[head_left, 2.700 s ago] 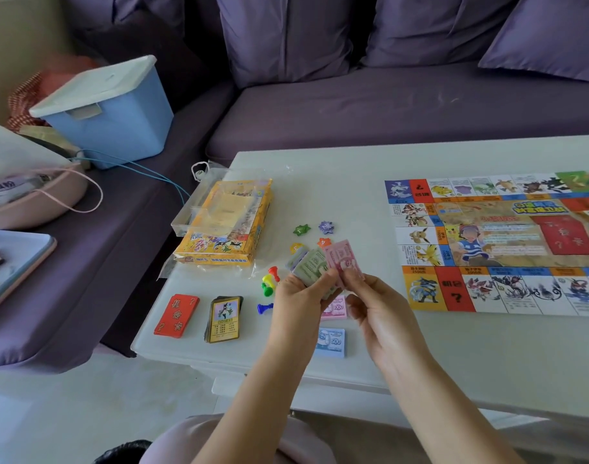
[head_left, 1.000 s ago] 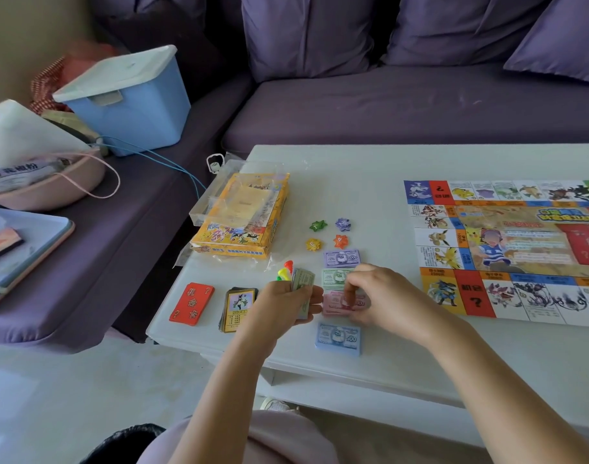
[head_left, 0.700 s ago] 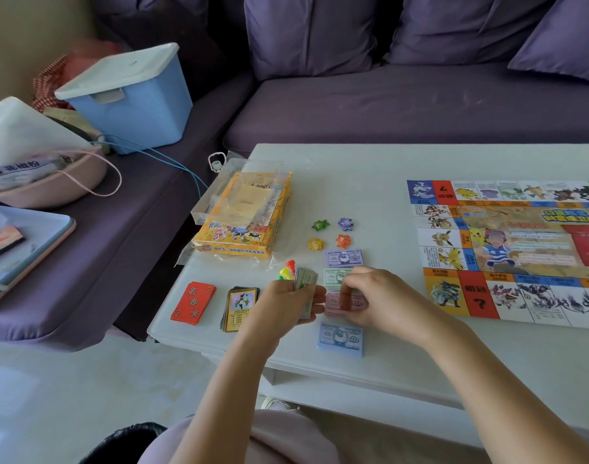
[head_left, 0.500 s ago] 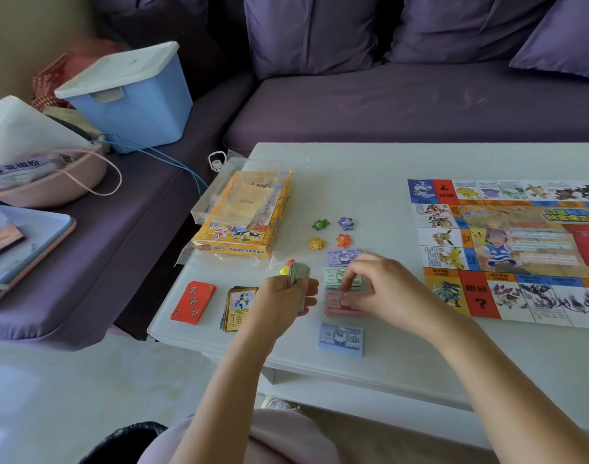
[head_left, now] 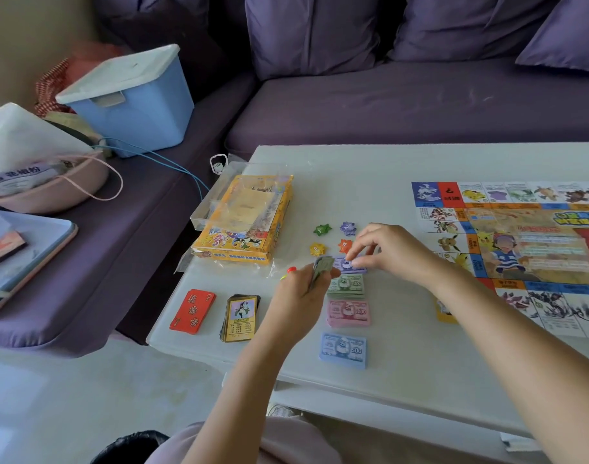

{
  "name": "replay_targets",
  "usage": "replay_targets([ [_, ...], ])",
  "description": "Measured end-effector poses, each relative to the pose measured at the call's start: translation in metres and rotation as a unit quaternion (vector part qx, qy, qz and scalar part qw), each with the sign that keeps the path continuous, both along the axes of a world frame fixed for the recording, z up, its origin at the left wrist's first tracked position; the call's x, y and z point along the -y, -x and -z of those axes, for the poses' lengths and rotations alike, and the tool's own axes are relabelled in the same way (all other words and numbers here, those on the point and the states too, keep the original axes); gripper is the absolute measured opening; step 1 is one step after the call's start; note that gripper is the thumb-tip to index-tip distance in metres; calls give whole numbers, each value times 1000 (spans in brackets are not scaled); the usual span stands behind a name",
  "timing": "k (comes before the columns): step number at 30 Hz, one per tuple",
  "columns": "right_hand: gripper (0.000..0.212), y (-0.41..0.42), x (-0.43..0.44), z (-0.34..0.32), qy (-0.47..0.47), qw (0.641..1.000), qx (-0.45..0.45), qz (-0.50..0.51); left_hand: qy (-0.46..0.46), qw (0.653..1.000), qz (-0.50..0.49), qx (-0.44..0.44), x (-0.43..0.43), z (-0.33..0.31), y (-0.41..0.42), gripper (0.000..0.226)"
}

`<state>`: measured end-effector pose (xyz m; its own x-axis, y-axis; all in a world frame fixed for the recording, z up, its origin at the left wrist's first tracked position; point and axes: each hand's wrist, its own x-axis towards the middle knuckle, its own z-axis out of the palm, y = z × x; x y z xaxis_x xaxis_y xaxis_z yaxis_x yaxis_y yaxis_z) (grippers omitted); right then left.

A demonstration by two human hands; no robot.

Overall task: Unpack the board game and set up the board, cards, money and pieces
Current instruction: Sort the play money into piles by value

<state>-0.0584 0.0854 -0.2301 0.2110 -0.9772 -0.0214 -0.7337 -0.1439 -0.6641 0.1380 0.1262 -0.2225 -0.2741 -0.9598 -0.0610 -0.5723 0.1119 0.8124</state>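
— What sort of place is this?
— A home living room. A purple sofa (head_left: 403,105) with loose cushions (head_left: 313,31) runs along two sides of a low white table (head_left: 370,175). A lidded blue storage box (head_left: 135,105) sits on the seat, and a game board (head_left: 520,249) lies unfolded on the table.

Soft even daylight. Table (head_left: 370,182) beyond left hand (head_left: 296,296) and right hand (head_left: 386,249) bright, sofa (head_left: 386,108) behind dimmer. Shadows faint. Mild softness, edges bend.

Star tokens (head_left: 322,229): 4. Money stacks (head_left: 348,313) on desk (head_left: 386,169): 4; held wad (head_left: 321,270): 1. Card decks (head_left: 193,311): 2. Board (head_left: 520,249): 1. Game box (head_left: 246,226): 1.
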Motion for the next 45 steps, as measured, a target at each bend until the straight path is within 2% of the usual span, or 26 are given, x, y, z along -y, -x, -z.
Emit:
replay_targets([
  [13, 9, -3, -1, 23, 13, 996, 69, 52, -24, 999, 20, 21, 6, 6, 3, 27],
  [22, 10, -2, -2, 26, 29, 991, 74, 106, -59, 997, 36, 31, 9, 6, -1, 28],
  [35, 9, -4, -4, 26, 31, 991, 60, 113, -61, 997, 29, 26, 8, 4, 3, 29],
  [41, 11, -1, -8, 23, 18, 984, 121, 127, -59, 997, 43, 29, 7, 0, 7, 29],
  [45, 8, 7, -23, 16, 20, 987, 106, 122, -50, 998, 45, 19, 6, 0, 6, 28],
])
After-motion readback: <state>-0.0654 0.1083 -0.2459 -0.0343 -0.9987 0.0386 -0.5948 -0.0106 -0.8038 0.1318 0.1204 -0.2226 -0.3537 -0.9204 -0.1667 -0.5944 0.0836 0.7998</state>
